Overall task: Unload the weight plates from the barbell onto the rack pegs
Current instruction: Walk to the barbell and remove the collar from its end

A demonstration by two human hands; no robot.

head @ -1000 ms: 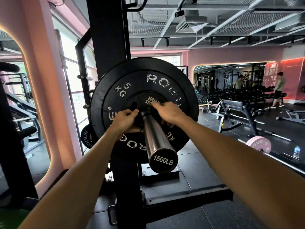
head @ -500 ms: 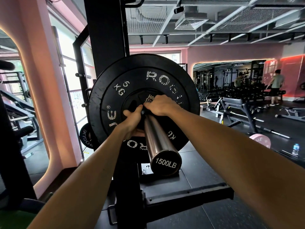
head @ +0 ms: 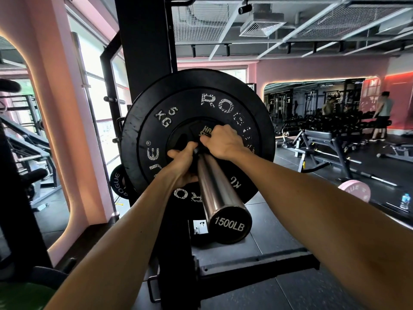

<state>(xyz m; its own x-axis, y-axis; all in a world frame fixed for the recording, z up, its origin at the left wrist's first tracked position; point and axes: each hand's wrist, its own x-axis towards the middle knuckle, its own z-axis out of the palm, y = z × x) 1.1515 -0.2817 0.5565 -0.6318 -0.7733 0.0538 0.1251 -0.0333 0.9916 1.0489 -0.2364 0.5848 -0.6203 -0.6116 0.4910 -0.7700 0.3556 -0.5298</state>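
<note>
Weight plates point(head: 156, 130) sit on the barbell sleeve point(head: 214, 189); left hand point(head: 184, 162) and right hand point(head: 223, 142) grip the small inner plate point(head: 183, 136) at its hub.

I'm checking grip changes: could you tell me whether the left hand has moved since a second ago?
Yes. The left hand has shifted right along the 5 kg plate, closing against the barbell sleeve.

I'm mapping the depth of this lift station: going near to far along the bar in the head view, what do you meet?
Bar end cap marked 1500LB → bare steel sleeve → left hand and right hand at the hub → small black plate → 5 KG plate → larger black plate.
</note>
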